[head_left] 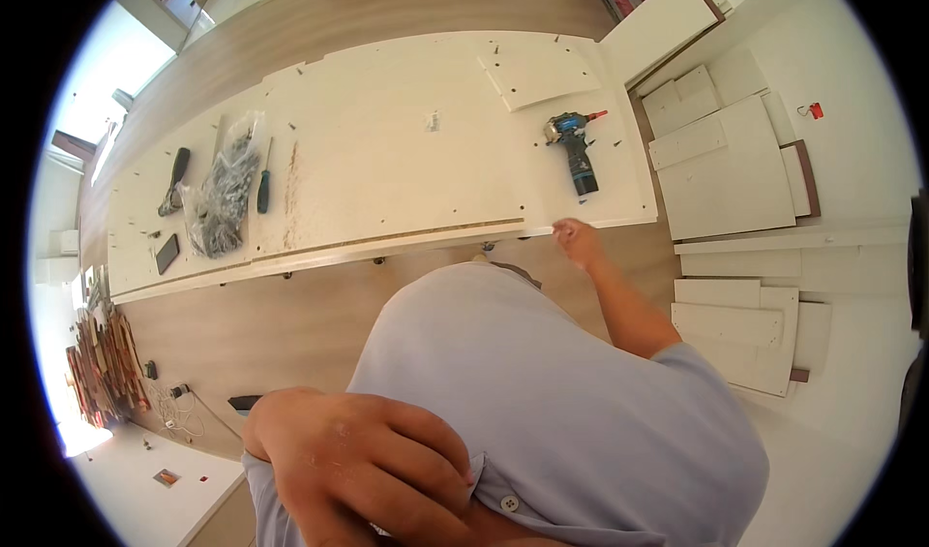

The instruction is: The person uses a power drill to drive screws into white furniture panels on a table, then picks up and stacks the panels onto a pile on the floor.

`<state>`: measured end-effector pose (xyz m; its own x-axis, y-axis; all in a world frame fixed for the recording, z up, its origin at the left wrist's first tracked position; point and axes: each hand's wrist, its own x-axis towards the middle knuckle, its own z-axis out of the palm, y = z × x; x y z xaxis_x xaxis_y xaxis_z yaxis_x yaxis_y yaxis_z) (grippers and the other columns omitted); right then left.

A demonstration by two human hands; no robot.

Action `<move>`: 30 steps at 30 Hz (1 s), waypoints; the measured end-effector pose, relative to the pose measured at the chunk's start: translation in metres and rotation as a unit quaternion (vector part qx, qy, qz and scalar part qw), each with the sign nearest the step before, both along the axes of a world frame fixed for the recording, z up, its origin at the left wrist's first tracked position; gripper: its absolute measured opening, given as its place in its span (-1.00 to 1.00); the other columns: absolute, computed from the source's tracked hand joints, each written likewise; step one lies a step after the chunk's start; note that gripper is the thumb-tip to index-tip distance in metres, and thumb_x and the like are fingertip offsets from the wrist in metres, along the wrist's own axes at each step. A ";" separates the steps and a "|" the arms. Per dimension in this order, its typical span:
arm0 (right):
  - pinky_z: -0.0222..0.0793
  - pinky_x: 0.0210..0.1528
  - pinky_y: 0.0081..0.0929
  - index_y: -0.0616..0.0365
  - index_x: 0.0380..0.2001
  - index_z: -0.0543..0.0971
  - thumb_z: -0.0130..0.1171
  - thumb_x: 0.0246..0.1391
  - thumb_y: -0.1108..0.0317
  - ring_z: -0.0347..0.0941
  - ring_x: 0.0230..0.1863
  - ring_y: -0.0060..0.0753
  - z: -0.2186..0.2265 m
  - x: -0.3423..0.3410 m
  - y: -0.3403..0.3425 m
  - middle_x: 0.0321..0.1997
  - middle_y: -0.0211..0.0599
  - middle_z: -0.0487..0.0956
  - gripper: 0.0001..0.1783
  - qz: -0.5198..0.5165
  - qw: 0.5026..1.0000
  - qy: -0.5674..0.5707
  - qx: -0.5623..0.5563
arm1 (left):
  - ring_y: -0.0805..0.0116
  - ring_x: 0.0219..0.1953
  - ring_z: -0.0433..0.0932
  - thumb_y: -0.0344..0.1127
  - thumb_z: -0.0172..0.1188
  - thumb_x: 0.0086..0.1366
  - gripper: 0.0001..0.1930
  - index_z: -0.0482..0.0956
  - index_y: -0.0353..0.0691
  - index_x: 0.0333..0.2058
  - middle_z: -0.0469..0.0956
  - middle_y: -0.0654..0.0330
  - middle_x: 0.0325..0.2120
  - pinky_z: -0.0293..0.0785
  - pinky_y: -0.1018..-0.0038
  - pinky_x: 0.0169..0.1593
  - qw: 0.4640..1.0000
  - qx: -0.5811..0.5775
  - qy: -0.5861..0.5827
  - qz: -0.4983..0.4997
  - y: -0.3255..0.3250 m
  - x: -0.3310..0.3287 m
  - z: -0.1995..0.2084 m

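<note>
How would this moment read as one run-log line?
left hand: curled near shirt button | right hand: beside white panel | on panel: cordless driver, green-handled screwdriver, plastic bag of hardware

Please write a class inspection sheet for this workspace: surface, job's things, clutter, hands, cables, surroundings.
Surface: long white panel, with brown marks left of its middle.
Job's things: power drill toward the right end; green-handled screwdriver and clear bag of small parts at left.
Clutter: black-handled tool, small dark flat object, scattered screws.
Hands: left hand beside the shirt collar; right hand at the panel's near edge; grips unclear.
Cables: pale cable on the floor, left.
Surroundings: white boards at right; piled wood strips at left.
</note>
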<state>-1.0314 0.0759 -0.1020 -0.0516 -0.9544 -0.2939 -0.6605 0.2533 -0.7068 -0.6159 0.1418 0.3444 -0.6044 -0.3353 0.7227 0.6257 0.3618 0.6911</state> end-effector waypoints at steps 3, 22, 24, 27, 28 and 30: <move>0.59 0.02 -0.26 0.03 -0.03 0.72 0.21 0.20 0.42 0.69 -0.11 -0.22 0.033 -0.025 -0.049 -0.13 -0.29 0.75 -0.71 -0.036 0.988 0.050 -0.139 | 0.30 -0.39 0.62 -0.44 0.39 0.32 -0.29 0.50 0.40 0.38 0.71 0.19 -0.21 0.61 0.31 -0.23 0.999 -0.013 -0.021 0.022 -0.029 -0.034 0.016; 0.39 0.36 -0.03 0.14 0.15 0.56 0.48 0.05 0.12 0.40 0.35 0.05 0.081 -0.046 -0.248 0.28 -0.07 0.52 -0.37 -0.026 0.945 0.151 -0.288 | 0.03 0.13 0.66 -0.24 0.31 0.38 -0.53 0.59 -0.24 0.22 0.65 -0.07 0.11 0.54 0.19 0.24 0.615 0.320 -0.613 0.380 -0.077 0.055 -0.350; 0.35 0.40 -0.06 0.20 0.21 0.52 0.53 0.01 0.09 0.38 0.37 0.18 0.067 -0.067 -0.316 0.30 0.08 0.53 -0.25 -0.037 0.954 0.128 -0.268 | 0.04 0.12 0.68 -0.22 0.29 0.38 -0.55 0.62 -0.24 0.19 0.68 -0.07 0.08 0.55 0.20 0.23 0.584 0.411 -0.597 0.365 -0.032 0.068 -0.363; 0.26 0.50 -0.03 0.15 0.40 0.36 0.59 -0.10 -0.09 0.25 0.50 0.14 0.042 -0.086 -0.404 0.44 0.06 0.41 0.07 -0.061 0.973 0.188 -0.122 | 0.08 0.11 0.68 -0.19 0.24 0.40 -0.59 0.67 -0.20 0.15 0.71 -0.06 0.05 0.55 0.24 0.21 0.522 0.465 -0.589 0.406 0.026 0.063 -0.347; 0.21 0.54 0.02 0.09 0.51 0.24 0.61 -0.15 -0.19 0.13 0.59 0.11 0.036 -0.084 -0.424 0.54 0.03 0.31 0.24 -0.068 0.973 0.220 -0.034 | 0.09 0.11 0.68 -0.18 0.25 0.40 -0.59 0.67 -0.19 0.15 0.71 -0.05 0.05 0.55 0.24 0.20 0.497 0.488 -0.589 0.411 0.036 0.059 -0.340; 0.13 0.56 0.18 -0.01 0.61 0.04 0.64 -0.24 -0.29 -0.04 0.66 0.14 0.029 -0.066 -0.448 0.63 0.12 0.13 0.47 -0.025 0.960 0.263 0.090 | 0.12 0.10 0.69 -0.18 0.27 0.40 -0.59 0.66 -0.17 0.16 0.72 -0.03 0.03 0.56 0.24 0.18 0.481 0.516 -0.562 0.431 0.056 0.052 -0.330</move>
<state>-1.0976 -0.3724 -0.0731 -0.2828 -0.8829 -0.3748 -0.8977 0.3812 -0.2208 -0.5641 0.1983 0.0149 0.2679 -0.6408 -0.7195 -0.4286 -0.7481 0.5066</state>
